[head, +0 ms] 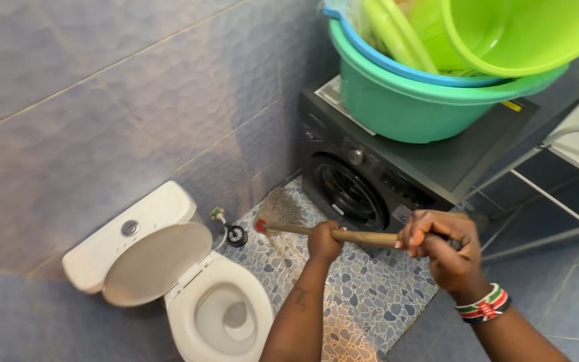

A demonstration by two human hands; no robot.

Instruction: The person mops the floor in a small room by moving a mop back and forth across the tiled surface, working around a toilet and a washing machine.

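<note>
**Two hands on a mop**

Both hands held a wooden mop handle (363, 236) tight. The left hand (323, 243) was wrapped around it closer to the mop head. The right hand (440, 247) gripped it nearer the end, with the fingers curled over the top. A striped band (484, 305) sat on the right wrist.

The mop (280, 212) had a stringy grey head. It touched the pebble floor (370, 288) in the far corner, between the wall and the washer (370, 181). A small tap (234, 232) stuck out of the wall just left of the mop head.

The dark washer stood behind the hands. On top of it sat stacked tubs (410, 100), a teal one at the bottom, then blue, then green.

To the near left was a white toilet (216, 315) with its lid (155, 265) up. On the right stood a white rack (557, 201).
</note>
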